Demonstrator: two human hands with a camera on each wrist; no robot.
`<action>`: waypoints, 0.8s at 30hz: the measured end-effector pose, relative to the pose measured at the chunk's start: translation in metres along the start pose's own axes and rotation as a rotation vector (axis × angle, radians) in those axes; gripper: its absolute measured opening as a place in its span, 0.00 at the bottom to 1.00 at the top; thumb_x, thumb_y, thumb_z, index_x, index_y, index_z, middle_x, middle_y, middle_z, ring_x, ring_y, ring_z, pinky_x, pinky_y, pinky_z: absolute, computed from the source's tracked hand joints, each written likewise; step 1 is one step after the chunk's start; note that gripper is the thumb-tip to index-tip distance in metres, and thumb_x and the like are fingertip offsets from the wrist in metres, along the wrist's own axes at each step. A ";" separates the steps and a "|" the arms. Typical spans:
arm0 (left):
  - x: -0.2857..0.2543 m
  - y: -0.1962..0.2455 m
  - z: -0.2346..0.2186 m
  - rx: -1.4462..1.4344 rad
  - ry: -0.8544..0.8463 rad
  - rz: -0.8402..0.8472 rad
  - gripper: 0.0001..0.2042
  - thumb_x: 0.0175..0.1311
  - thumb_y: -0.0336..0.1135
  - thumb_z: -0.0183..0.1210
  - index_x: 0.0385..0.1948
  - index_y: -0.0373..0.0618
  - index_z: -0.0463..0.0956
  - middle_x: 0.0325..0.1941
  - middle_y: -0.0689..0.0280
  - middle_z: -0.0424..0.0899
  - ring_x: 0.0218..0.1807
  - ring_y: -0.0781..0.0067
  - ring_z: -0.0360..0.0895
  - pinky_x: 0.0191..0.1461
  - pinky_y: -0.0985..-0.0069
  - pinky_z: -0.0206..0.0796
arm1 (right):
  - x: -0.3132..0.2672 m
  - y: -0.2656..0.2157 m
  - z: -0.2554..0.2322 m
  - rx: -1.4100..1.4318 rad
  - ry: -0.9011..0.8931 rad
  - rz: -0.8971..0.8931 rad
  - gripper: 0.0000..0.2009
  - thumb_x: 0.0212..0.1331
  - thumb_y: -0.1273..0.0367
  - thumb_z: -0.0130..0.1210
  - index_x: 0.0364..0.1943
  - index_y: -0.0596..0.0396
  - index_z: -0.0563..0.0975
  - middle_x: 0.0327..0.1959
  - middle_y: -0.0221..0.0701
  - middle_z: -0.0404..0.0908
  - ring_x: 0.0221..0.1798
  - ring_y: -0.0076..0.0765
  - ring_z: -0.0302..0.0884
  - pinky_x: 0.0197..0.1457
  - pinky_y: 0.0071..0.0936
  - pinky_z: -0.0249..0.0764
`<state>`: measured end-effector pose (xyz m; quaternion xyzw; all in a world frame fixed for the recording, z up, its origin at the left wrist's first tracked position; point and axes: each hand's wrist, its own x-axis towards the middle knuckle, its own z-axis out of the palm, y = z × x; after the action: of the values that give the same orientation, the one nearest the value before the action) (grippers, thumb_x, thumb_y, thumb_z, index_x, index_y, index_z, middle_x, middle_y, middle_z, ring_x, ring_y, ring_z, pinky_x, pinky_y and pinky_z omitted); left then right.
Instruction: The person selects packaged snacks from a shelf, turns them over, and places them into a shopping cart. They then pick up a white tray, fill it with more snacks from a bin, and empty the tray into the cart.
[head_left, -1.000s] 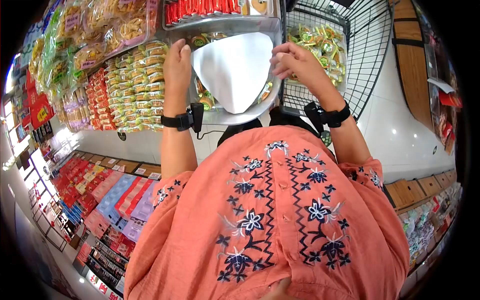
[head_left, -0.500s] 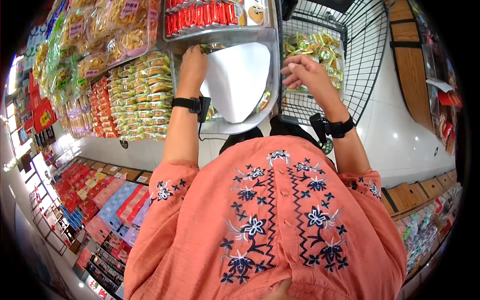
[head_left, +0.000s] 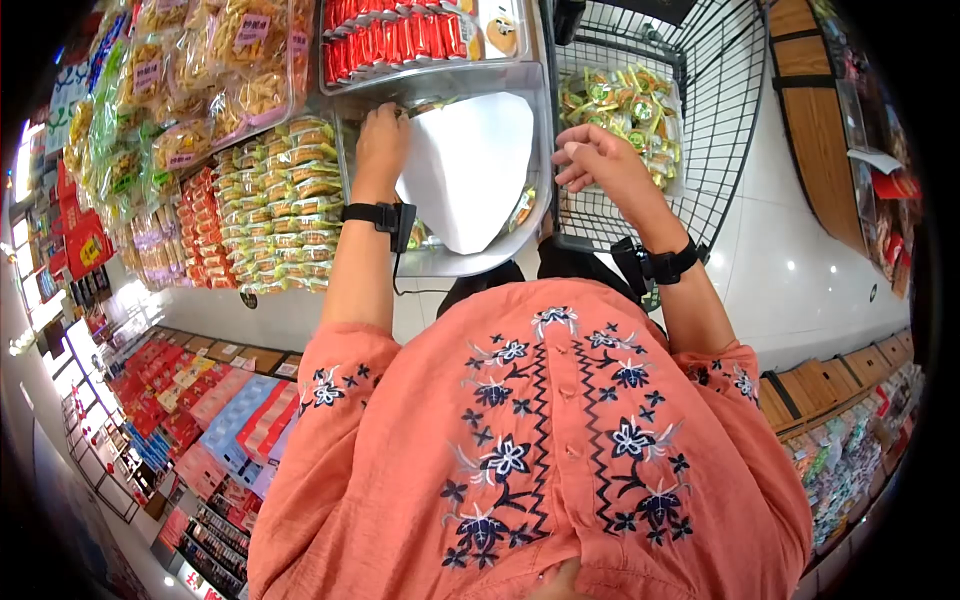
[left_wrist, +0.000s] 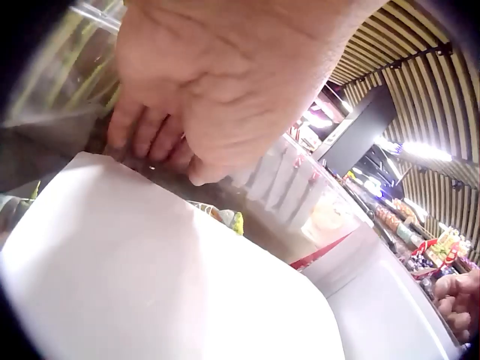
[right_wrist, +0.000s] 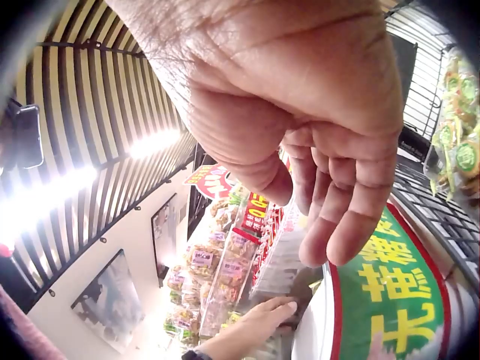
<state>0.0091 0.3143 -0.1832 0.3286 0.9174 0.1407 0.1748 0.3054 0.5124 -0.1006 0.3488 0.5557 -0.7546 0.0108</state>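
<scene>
A white curved panel (head_left: 468,170) leans inside a clear plastic bin (head_left: 450,266), with a few wrapped snack packets (head_left: 525,206) around its edges. My left hand (head_left: 383,145) reaches into the bin's left side, beside the panel. In the left wrist view, the fingers (left_wrist: 142,139) point down behind the panel's edge, near a green-and-yellow packet (left_wrist: 229,217); nothing shows between them. My right hand (head_left: 600,162) hovers between bin and cart, its fingers (right_wrist: 349,202) loosely bent and holding nothing. Below it, in the right wrist view, is a green sign (right_wrist: 390,300) with yellow characters.
A shopping cart (head_left: 725,120) stands to the right, holding a tray of green-wrapped packets (head_left: 640,110). Red-wrapped sticks (head_left: 395,45) fill the bin beyond. Rows of wrapped snacks (head_left: 285,205) and bagged snacks (head_left: 215,75) are stacked at the left.
My left hand has moved right, from the bin's left rim down inside beside the panel. The right hand has drawn away from the panel's right edge toward the cart.
</scene>
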 end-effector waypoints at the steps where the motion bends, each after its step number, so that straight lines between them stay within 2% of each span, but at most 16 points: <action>1: 0.000 0.001 -0.004 -0.012 0.017 0.024 0.24 0.69 0.46 0.51 0.61 0.41 0.74 0.60 0.44 0.78 0.64 0.41 0.73 0.67 0.54 0.65 | 0.000 0.000 0.001 0.004 0.000 0.006 0.16 0.70 0.65 0.51 0.54 0.63 0.74 0.45 0.39 0.84 0.39 0.29 0.85 0.39 0.22 0.81; 7: 0.003 0.034 0.001 0.143 0.009 0.072 0.23 0.67 0.47 0.56 0.59 0.42 0.76 0.57 0.48 0.80 0.60 0.43 0.76 0.64 0.54 0.68 | 0.004 -0.001 0.008 -0.018 -0.029 -0.006 0.16 0.70 0.65 0.50 0.53 0.63 0.75 0.45 0.38 0.84 0.39 0.28 0.85 0.40 0.22 0.81; 10: 0.013 0.035 0.010 0.109 -0.004 0.106 0.23 0.66 0.48 0.58 0.56 0.43 0.78 0.57 0.49 0.81 0.59 0.44 0.76 0.63 0.53 0.68 | 0.002 -0.002 0.014 -0.017 -0.017 0.013 0.16 0.70 0.66 0.50 0.53 0.63 0.75 0.45 0.38 0.84 0.39 0.28 0.86 0.40 0.22 0.81; 14: 0.015 0.029 0.025 0.046 0.181 0.176 0.15 0.64 0.42 0.59 0.47 0.48 0.82 0.46 0.54 0.85 0.51 0.49 0.80 0.56 0.52 0.72 | 0.000 0.001 0.012 -0.018 -0.016 0.033 0.16 0.69 0.66 0.50 0.54 0.63 0.75 0.44 0.37 0.84 0.40 0.28 0.85 0.40 0.22 0.80; 23: 0.018 0.032 0.029 0.195 0.322 0.311 0.08 0.62 0.37 0.60 0.39 0.52 0.84 0.39 0.60 0.86 0.44 0.53 0.82 0.44 0.56 0.74 | 0.003 0.008 0.013 -0.032 -0.031 0.055 0.16 0.68 0.65 0.50 0.54 0.61 0.75 0.43 0.35 0.83 0.38 0.27 0.84 0.40 0.21 0.79; 24: 0.017 0.033 0.029 0.197 0.323 0.318 0.08 0.61 0.36 0.60 0.41 0.52 0.83 0.40 0.59 0.86 0.45 0.53 0.82 0.46 0.57 0.74 | 0.004 0.008 0.013 -0.032 -0.029 0.050 0.16 0.68 0.65 0.50 0.54 0.61 0.75 0.43 0.35 0.83 0.38 0.27 0.84 0.40 0.21 0.79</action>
<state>0.0268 0.3539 -0.2011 0.4576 0.8795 0.1268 -0.0313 0.2993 0.5000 -0.1077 0.3515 0.5586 -0.7500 0.0435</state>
